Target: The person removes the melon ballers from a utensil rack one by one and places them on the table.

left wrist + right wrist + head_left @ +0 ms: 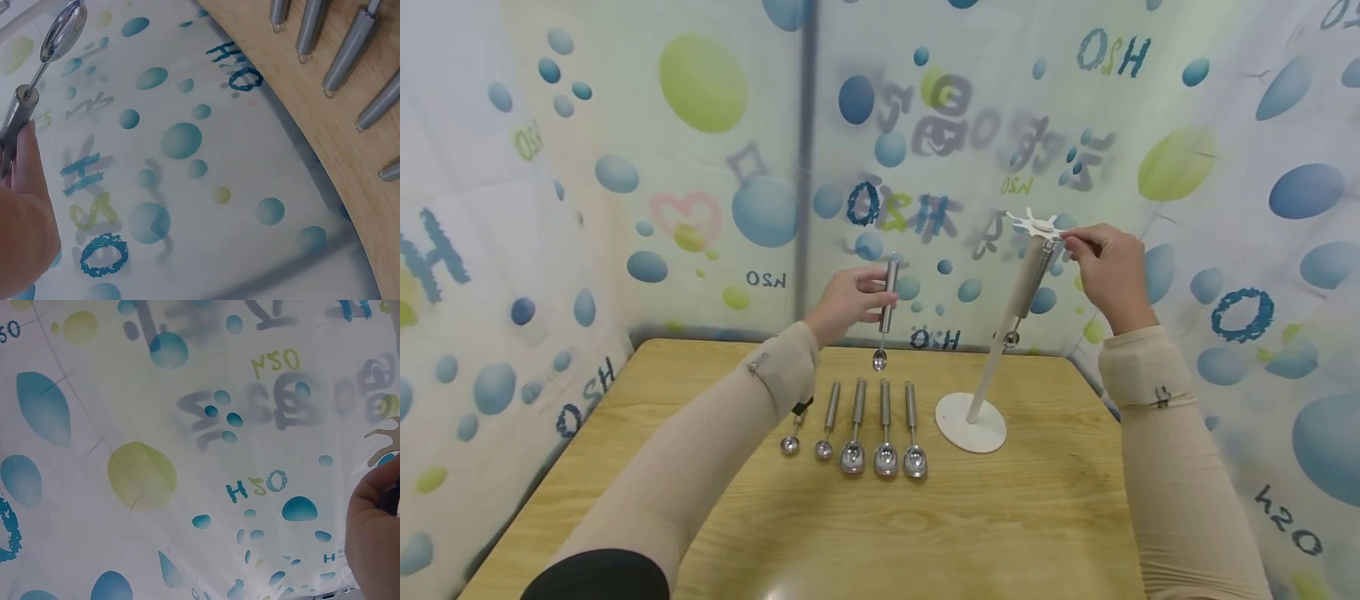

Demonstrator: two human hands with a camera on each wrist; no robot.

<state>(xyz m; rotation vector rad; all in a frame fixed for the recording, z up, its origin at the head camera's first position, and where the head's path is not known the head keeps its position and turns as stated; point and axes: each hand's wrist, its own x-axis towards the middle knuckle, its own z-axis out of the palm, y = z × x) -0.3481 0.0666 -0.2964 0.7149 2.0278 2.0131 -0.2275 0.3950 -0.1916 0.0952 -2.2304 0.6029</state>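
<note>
My left hand (pixel 850 302) grips the steel handle of a melon baller (pixel 889 296) above the table's far part, its small bowl pointing down. In the left wrist view the melon baller's shiny bowl (pixel 64 30) shows on a thin shaft. My right hand (pixel 1108 271) pinches one arm of the white hook rack (pixel 1041 225) on top of a slanting white stand. From this rack hangs another steel-handled utensil (pixel 1032 279), with a small bowl at its lower end. In the right wrist view only part of the right hand (pixel 375 525) and the rack's curved arms appear.
Several steel scoops lie in a row on the wooden table (pixel 1000 517), including a large scoop (pixel 886 458) and a small one (pixel 823 450). The stand's round white base (pixel 955 425) appears to their right. Patterned curtains (pixel 700 167) surround the table.
</note>
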